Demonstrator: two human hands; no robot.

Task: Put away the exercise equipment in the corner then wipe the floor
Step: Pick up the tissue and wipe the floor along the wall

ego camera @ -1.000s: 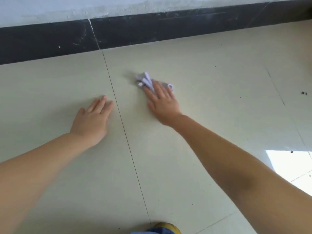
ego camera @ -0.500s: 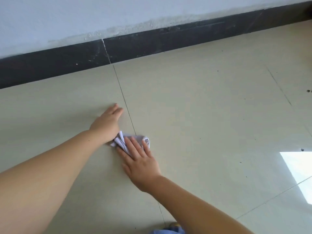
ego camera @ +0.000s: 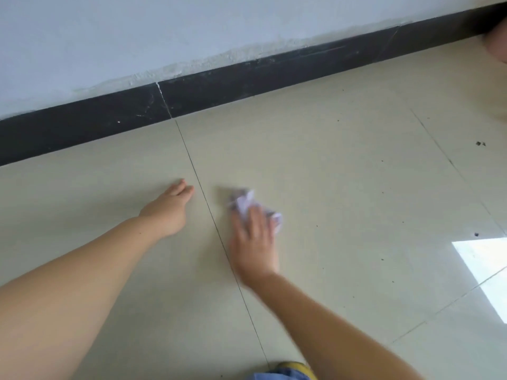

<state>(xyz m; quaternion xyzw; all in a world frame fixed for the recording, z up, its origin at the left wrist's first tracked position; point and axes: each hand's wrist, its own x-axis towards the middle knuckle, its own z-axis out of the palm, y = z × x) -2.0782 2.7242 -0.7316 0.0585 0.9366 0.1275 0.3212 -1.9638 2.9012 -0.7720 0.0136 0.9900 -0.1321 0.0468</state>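
A crumpled pale lilac cloth (ego camera: 242,202) lies on the beige tiled floor (ego camera: 343,187), just right of a tile joint. My right hand (ego camera: 255,239) presses flat on the cloth with straight fingers, blurred by motion. My left hand (ego camera: 170,208) rests palm down on the floor to the left of the joint, fingers straight, a short gap away from the cloth. No exercise equipment is in view.
A black skirting board (ego camera: 247,78) runs below the white wall along the far side. Small dark specks (ego camera: 480,144) dot the floor at the right. A bright patch of sunlight (ego camera: 488,264) falls at the right edge. A pinkish blurred object (ego camera: 498,46) shows at the top right corner.
My right hand has slid the cloth to the right and away from my left hand, back across the tile joint. The left hand has stayed planted on the floor.
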